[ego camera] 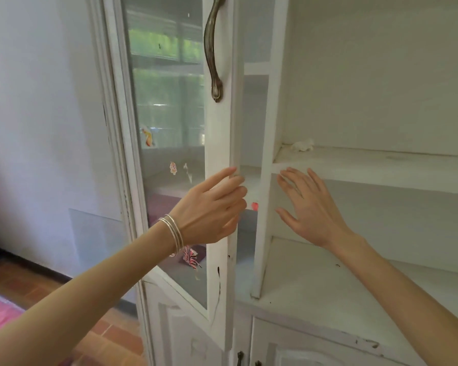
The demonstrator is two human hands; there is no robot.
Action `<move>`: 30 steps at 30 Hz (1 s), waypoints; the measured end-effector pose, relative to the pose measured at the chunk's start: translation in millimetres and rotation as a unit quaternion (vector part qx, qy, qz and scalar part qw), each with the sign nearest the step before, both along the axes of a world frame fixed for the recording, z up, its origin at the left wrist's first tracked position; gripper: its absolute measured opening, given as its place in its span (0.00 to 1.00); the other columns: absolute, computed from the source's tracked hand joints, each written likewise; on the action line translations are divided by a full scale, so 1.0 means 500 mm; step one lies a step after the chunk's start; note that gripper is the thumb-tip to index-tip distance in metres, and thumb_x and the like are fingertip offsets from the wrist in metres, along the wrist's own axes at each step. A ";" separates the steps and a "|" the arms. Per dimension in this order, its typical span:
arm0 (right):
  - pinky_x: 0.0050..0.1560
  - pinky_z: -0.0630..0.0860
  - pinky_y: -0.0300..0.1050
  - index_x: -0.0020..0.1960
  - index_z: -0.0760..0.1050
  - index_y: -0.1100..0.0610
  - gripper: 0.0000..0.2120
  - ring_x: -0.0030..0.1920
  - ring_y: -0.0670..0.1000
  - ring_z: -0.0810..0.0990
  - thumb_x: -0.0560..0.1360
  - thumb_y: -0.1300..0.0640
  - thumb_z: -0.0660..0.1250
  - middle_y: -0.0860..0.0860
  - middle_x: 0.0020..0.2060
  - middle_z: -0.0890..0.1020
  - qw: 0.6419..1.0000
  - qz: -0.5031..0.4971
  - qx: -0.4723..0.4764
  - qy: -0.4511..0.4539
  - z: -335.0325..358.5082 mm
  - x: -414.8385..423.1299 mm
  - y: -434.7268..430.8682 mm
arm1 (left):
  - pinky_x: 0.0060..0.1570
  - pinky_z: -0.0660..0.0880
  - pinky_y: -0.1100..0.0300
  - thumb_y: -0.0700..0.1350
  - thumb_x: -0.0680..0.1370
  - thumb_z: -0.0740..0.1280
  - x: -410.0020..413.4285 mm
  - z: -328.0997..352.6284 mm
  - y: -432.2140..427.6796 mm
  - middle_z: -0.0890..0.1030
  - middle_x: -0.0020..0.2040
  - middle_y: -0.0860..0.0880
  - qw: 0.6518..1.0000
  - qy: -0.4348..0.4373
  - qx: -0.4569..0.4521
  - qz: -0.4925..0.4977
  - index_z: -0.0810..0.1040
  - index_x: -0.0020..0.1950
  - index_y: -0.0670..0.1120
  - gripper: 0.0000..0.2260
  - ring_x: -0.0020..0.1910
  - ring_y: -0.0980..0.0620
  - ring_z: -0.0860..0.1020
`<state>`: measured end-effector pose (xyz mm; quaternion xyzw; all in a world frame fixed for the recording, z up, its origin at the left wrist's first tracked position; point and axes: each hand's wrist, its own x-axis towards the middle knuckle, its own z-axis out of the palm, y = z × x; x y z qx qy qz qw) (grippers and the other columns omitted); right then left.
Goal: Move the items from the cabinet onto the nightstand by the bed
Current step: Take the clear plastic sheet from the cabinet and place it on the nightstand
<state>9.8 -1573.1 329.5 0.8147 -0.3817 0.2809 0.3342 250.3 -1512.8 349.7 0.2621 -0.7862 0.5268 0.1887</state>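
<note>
My left hand (212, 207) hooked round cabinet door (218, 133) edge, below handle (212, 48). My right hand (311, 210) flat, fingers spread, at front-left corner of shelf (376, 167); white scrap (303, 145) back-left.

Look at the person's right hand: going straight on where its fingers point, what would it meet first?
Probably the front edge of the cabinet shelf, at its left end beside the upright divider. The open right hand points up and left, very near it. Depth is unclear.

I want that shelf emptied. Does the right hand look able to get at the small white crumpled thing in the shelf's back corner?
Probably yes. The right hand is open by the front edge of the shelf, no door covers this side, and nothing lies between it and the white crumpled thing.
</note>
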 end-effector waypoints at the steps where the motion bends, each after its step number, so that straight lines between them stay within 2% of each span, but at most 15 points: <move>1: 0.69 0.57 0.59 0.68 0.68 0.65 0.28 0.68 0.58 0.67 0.75 0.47 0.56 0.60 0.64 0.73 1.000 0.005 0.000 0.001 -0.002 0.012 0.013 | 0.73 0.54 0.48 0.45 0.74 0.62 0.013 -0.001 0.015 0.79 0.49 0.44 1.000 0.000 -0.002 -0.005 0.80 0.45 0.42 0.09 0.60 0.43 0.70; 11: 0.67 0.58 0.53 0.66 0.70 0.59 0.25 0.62 0.55 0.70 0.74 0.47 0.56 0.57 0.62 0.74 0.998 0.044 0.029 -0.027 -0.033 0.199 0.166 | 0.71 0.59 0.47 0.41 0.74 0.64 0.204 -0.002 0.188 0.80 0.50 0.44 0.999 -0.009 -0.005 -0.040 0.81 0.47 0.42 0.07 0.63 0.43 0.70; 18: 0.66 0.59 0.52 0.67 0.70 0.58 0.25 0.64 0.55 0.68 0.75 0.47 0.56 0.57 0.63 0.74 0.998 0.044 0.044 -0.027 -0.054 0.317 0.274 | 0.66 0.66 0.45 0.40 0.73 0.66 0.371 -0.016 0.284 0.81 0.49 0.43 0.999 0.026 -0.014 -0.038 0.81 0.46 0.41 0.06 0.62 0.42 0.73; 24: 0.65 0.58 0.50 0.67 0.70 0.58 0.25 0.64 0.53 0.67 0.75 0.46 0.56 0.56 0.63 0.75 0.996 0.064 0.053 -0.021 -0.058 0.427 0.332 | 0.67 0.65 0.45 0.50 0.77 0.64 0.501 -0.039 0.357 0.80 0.57 0.43 0.995 0.085 0.019 0.049 0.81 0.50 0.42 0.13 0.69 0.44 0.68; 30: 0.65 0.60 0.50 0.67 0.70 0.57 0.25 0.64 0.53 0.68 0.75 0.46 0.56 0.56 0.63 0.74 0.994 0.088 0.068 -0.008 -0.066 0.535 0.357 | 0.68 0.63 0.45 0.55 0.79 0.61 0.635 -0.058 0.383 0.76 0.64 0.42 0.978 0.123 0.052 0.159 0.80 0.55 0.42 0.18 0.72 0.45 0.63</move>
